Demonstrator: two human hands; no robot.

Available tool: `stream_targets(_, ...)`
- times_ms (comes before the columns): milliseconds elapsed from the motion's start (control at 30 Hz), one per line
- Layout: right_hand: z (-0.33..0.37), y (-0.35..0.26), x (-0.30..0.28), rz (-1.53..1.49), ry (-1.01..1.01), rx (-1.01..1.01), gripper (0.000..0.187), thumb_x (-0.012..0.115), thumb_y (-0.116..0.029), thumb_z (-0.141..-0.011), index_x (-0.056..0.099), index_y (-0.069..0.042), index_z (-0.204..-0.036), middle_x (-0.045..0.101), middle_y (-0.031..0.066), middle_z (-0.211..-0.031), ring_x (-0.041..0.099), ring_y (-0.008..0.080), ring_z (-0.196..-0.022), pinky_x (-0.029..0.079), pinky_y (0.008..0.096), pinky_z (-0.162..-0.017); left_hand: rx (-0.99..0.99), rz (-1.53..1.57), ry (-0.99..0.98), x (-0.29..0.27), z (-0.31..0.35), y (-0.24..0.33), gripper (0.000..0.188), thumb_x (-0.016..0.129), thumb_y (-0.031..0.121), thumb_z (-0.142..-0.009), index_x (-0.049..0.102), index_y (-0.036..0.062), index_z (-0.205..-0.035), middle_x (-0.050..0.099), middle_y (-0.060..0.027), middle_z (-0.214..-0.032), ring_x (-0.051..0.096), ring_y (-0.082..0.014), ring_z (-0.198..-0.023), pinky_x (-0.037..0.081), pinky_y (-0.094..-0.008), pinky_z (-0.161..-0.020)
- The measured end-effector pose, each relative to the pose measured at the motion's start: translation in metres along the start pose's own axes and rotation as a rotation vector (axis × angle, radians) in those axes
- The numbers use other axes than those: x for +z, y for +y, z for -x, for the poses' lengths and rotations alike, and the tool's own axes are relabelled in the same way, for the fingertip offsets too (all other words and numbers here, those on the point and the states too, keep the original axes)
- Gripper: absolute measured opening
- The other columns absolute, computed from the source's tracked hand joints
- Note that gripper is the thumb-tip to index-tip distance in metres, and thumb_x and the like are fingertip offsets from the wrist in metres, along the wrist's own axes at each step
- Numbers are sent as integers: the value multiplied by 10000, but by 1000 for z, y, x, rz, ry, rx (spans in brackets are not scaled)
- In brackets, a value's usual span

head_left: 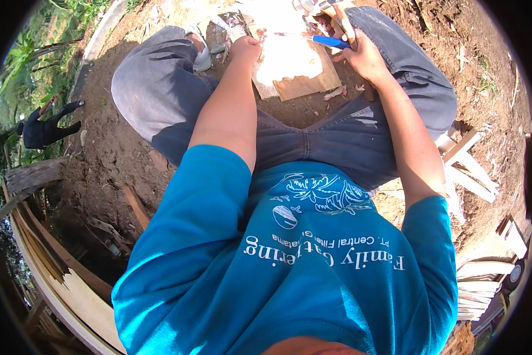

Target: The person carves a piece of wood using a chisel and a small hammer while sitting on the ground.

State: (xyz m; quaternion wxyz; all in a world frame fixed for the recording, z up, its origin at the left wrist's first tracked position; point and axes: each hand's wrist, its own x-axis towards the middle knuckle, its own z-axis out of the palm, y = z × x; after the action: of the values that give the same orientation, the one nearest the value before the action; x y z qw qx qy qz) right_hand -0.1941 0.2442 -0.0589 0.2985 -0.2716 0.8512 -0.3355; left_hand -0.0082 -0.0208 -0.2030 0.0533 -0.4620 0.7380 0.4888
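Between my bent legs lies a wooden board (310, 80), much of it washed out by sunlight. A blue-handled tool (331, 42) with a slim metal shaft points left across it; glare hides the exact kind of its tip. My right hand (365, 58) is closed at the handle's right end. A brown wooden stick (345, 26) stands up beside those fingers; I cannot tell whether they grip it too. My left hand (246, 49) is closed at the board's left edge, next to a rough wooden piece (235, 26). What its fingers hold is hidden.
Wood shavings (336, 93) and offcuts (470, 168) litter the dirt. Split planks (70, 290) lie at the lower left, stacked wood (482, 290) at the lower right. A person (47, 127) in dark clothes is at the far left, near green plants (26, 56).
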Motion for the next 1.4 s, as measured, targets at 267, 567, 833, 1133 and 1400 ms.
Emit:
stream_targets(267, 2, -4, 7, -125, 59, 89, 287, 662, -99, -891, 595, -67, -1168, 698, 131, -1018, 711, 206, -869, 543, 376, -824, -177, 272, 54, 3, 1, 0, 200, 786, 235, -849, 749, 59, -936, 743, -54, -862, 694, -162, -762, 558, -327, -719)
stream_targets(567, 16, -24, 13, 3, 44, -32, 337, 698, 2, -840, 604, -63, -1157, 685, 38, -990, 632, 124, -955, 485, 288, -910, -6, 123, 215, 8, -24, -28, 238, 798, 263, -830, 755, 64, -954, 760, -58, -878, 711, -171, -782, 556, -328, -743)
stream_targets(833, 16, -12, 9, -123, 14, -114, 279, 711, 12, -864, 610, -53, -1115, 665, 17, -982, 610, 114, -948, 478, 285, -909, -43, 80, 184, 3, -10, -10, 313, 780, 288, -824, 725, 67, -1038, 749, -79, -948, 706, -217, -891, 547, -369, -831)
stream_targets(1133, 14, -5, 14, -241, -3, -79, 300, 726, -6, -874, 614, -54, -1148, 668, 13, -1006, 611, 114, -973, 483, 297, -911, 1065, -419, 156, 39, 64, 95, 657, 793, 298, -721, 567, 134, -1316, 620, -116, -1080, 603, -317, -1103, 513, -412, -945)
stream_targets(1400, 17, -3, 15, -214, 29, -21, 331, 734, -67, -888, 582, -32, -1180, 673, 45, -1000, 654, 135, -921, 502, 308, -907, 1052, -346, 32, 52, 64, 96, 719, 855, 317, -616, 609, 232, -1287, 651, -80, -1081, 648, -314, -1016, 554, -422, -868)
